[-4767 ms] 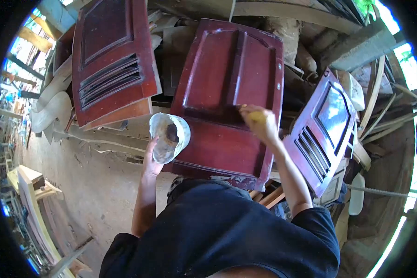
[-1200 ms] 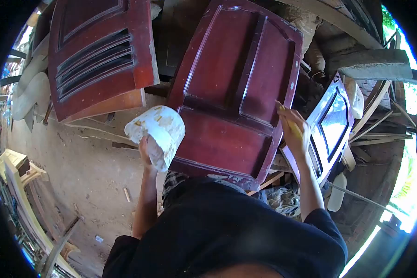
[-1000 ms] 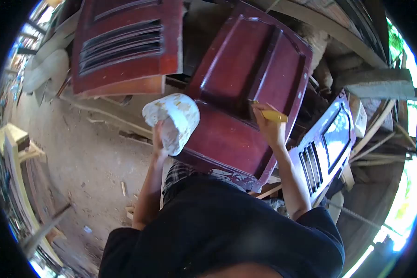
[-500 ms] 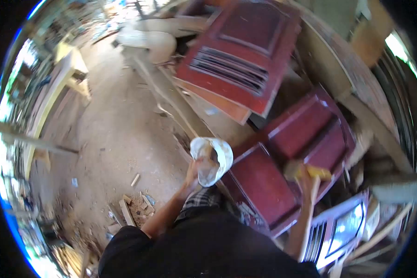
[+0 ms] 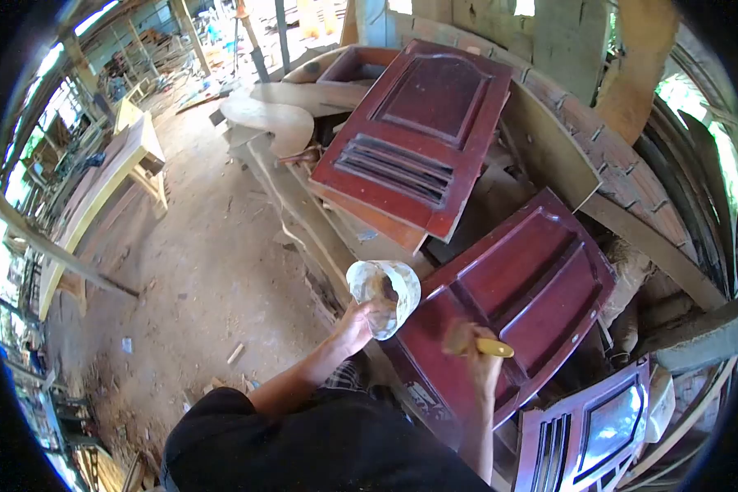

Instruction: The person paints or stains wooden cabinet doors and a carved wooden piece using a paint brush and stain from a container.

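Glossy dark-red panelled wooden door (image 5: 517, 287) leaning face-up toward the person; stained white plastic tub (image 5: 389, 285), left hand (image 5: 359, 316) fingers clamped on it, apparently kept within brush reach; yellow-handled brush (image 5: 494, 348), gripped by right hand (image 5: 485, 369), over the panel.

Left forearm bare, reaching forward, elbow slightly bent. Left hand (image 5: 365, 318) closed, fingers curled round white tub (image 5: 388, 285), just off near-left edge of red door panel (image 5: 533, 279). Right forearm raised, wrist cocked. Right hand (image 5: 484, 366) fisted on yellow-handled brush (image 5: 490, 347), over panel's near end.
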The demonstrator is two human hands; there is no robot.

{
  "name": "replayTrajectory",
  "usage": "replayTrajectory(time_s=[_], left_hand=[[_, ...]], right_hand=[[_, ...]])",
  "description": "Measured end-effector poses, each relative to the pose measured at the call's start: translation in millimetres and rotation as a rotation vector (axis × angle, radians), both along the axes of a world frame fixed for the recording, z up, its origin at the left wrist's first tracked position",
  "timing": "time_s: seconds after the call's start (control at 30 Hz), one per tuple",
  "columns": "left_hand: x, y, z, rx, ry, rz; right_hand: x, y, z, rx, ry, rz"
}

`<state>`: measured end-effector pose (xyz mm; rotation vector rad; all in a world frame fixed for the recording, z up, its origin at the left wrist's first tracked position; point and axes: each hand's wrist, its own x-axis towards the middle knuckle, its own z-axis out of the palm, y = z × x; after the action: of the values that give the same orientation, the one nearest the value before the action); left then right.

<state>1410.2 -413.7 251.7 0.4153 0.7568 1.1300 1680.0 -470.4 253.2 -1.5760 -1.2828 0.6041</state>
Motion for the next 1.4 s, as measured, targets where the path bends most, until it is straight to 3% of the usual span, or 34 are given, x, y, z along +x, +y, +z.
replayTrajectory(time_s=[0.03,0.1,0.17,0.23,0.27,0.3,0.37,0.5,0.57,0.63,0.67,0.73,0.83,0.9,0.93,0.97,1.07,1.13,1.3,1.4], left_hand=[[1,5,2,-0.007,-0.022,-0.030],[-11,16,-16,0.031,-0.100,-0.112],[-21,27,-29,-0.066,-0.287,-0.026],[-27,36,7,0.040,-0.243,0.037],[-45,48,-4,0.040,-0.201,-0.016],[-56,56,3,0.069,-0.206,-0.002],[-85,86,-6,0.131,-0.241,0.041],[-134,166,-1,0.287,-0.100,-0.043],[-146,201,32,0.392,0.172,0.046],[-160,228,32,0.364,0.122,0.024],[-169,243,33,0.350,0.070,0.017],[-176,289,43,0.333,-0.041,-0.001],[-177,337,50,0.307,-0.188,-0.030],[-173,401,28,0.277,0.061,-0.104],[-166,415,35,0.380,0.246,-0.107],[-158,427,42,0.346,0.246,-0.131],[-132,434,58,0.316,0.035,-0.150],[-127,429,76,0.310,0.489,-0.094],[-158,420,79,0.304,0.521,-0.089],[-186,407,69,0.263,0.387,-0.092]], right_hand=[[-5,-2,-21,-0.078,0.137,0.052],[-36,-3,4,-0.208,0.227,0.018],[-47,3,-3,-0.070,0.218,0.004],[-52,16,-2,-0.093,0.496,-0.032],[-51,23,14,-0.123,0.495,-0.055],[-45,34,-3,-0.119,0.436,-0.085],[-50,56,36,-0.322,0.281,-0.087],[-61,129,17,-0.033,0.217,-0.129],[-59,176,-6,0.169,0.153,-0.247],[-57,212,16,0.206,-0.246,-0.328],[-57,225,20,0.192,-0.258,-0.340],[-52,249,26,-0.136,-0.050,-0.277],[-63,268,32,-0.299,-0.169,-0.370],[-62,269,40,-0.299,-0.115,-0.363],[-61,270,42,-0.324,-0.100,-0.322],[-60,269,43,-0.343,-0.087,-0.283],[-64,269,34,-0.328,-0.103,-0.329],[-72,263,31,-0.368,-0.110,-0.313],[-122,217,49,-0.360,-0.120,-0.311],[-144,189,53,-0.396,-0.047,-0.279]])
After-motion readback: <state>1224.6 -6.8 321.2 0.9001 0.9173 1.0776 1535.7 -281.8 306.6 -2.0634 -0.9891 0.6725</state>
